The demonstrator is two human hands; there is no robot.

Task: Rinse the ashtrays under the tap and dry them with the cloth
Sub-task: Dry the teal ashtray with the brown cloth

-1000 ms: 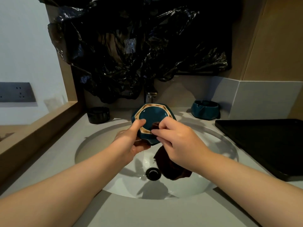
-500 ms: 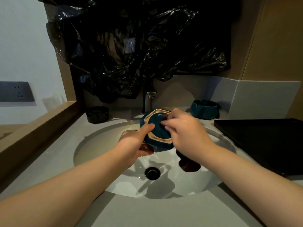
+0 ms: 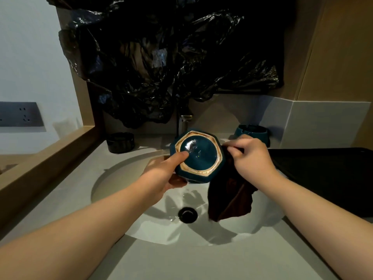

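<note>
— Where is the ashtray being worked on?

— The teal ashtray (image 3: 198,156) is held up over the sink (image 3: 125,178), below and in front of the tap (image 3: 184,120). It is tilted so that its gold-ringed face is turned toward the camera. That face may be its underside, but the light is too dim to be sure.

— Which hand has it?

— The left hand (image 3: 161,174) grips it from the lower left. The thumb presses on the glossy teal centre and the fingers curl round behind it.

— And the right hand?

— The right hand (image 3: 250,156) is just to the right of the ashtray. Its fingers pinch a fold of the dark brown cloth (image 3: 230,197) against the ashtray's right edge. The rest of the cloth hangs from that hand into the sink, to the right of the drain (image 3: 187,214).

— What else is on the bench?

— A second teal ashtray (image 3: 252,131) stands on the bench (image 3: 181,263) behind the right hand, near the back wall. A black ashtray (image 3: 120,142) sits at the back left of the sink. A black tray (image 3: 333,178) lies on the right side. Crumpled black plastic (image 3: 171,57) covers the wall above the tap.
</note>
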